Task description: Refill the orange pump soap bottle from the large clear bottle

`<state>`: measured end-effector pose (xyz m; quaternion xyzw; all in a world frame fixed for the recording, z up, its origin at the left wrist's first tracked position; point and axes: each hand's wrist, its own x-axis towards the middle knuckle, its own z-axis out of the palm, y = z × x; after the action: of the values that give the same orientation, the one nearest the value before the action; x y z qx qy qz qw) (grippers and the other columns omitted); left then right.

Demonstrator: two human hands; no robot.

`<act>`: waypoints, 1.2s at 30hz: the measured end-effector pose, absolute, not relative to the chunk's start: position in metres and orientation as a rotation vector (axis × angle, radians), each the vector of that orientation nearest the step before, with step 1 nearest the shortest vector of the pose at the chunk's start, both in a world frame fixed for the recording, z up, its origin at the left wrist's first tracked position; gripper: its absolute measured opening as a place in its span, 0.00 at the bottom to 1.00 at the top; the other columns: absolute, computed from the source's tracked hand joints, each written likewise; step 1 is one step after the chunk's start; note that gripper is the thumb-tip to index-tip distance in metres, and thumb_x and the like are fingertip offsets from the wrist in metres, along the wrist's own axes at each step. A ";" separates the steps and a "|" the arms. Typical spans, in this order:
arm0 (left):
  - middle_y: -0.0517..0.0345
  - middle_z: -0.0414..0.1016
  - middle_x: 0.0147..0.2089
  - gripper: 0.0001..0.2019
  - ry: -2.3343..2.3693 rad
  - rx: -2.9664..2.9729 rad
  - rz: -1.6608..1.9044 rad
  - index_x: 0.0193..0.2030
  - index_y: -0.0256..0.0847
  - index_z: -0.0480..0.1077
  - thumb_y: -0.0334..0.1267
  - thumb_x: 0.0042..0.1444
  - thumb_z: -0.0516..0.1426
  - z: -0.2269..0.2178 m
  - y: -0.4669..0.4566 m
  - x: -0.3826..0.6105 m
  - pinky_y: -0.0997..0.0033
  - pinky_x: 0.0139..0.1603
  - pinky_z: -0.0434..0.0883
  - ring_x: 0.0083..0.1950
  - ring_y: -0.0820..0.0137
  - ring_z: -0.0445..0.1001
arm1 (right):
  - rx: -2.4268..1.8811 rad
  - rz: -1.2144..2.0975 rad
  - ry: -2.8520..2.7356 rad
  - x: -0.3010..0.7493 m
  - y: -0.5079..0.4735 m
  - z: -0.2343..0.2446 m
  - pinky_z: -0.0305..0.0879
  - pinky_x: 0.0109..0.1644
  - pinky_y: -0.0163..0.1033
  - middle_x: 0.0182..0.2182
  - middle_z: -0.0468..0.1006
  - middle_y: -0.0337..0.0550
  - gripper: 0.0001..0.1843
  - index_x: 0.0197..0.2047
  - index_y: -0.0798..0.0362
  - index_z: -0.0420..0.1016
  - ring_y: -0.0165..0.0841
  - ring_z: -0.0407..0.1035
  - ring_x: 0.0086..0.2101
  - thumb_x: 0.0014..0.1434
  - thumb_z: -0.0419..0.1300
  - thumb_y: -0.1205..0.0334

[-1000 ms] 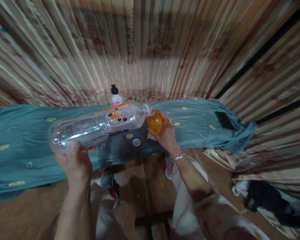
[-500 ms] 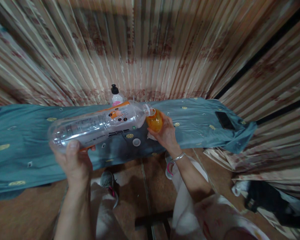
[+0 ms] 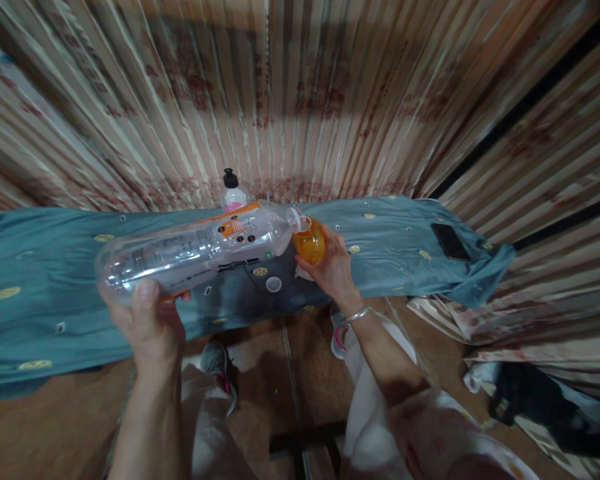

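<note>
Two hands work around one big clear bottle [image 3: 195, 250]. The left hand [image 3: 150, 327] wraps its grip around the bottle's base end, thumb on top, and holds it almost level above the worktop. The right hand [image 3: 333, 270] closes its grip around a small orange cup [image 3: 310, 243] held right at the bottle's mouth. Since a second ago almost nothing has shifted: bottle and cup keep the same tilt and contact, and the bottle looks all but empty. Below the bottle's neck a white cap [image 3: 273, 285] lies on the teal cloth [image 3: 55, 280] covering the worktop. Just behind the bottle stands a small black-topped bottle [image 3: 231, 190], and well to its right lies a dark phone [image 3: 449, 241]. Striped curtains [image 3: 300, 100] hang behind it, with brown floor [image 3: 305, 367] below.
</note>
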<state>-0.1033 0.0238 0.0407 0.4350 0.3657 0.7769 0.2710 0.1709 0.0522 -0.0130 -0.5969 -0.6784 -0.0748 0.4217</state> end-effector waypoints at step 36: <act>0.51 0.73 0.45 0.23 0.999 1.141 2.104 0.44 0.43 0.74 0.45 0.37 0.65 0.041 0.025 -0.103 0.78 0.15 0.64 0.29 0.72 0.66 | -1.513 -0.154 -1.705 0.172 0.053 -0.015 0.68 0.58 0.58 0.53 0.74 0.57 0.43 0.65 0.57 0.56 0.49 0.68 0.53 0.52 0.68 0.51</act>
<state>-0.1027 0.0253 0.0408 0.4235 0.3709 0.7809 0.2707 0.1721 0.0525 -0.0151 -0.6024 -0.6788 -0.0615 0.4154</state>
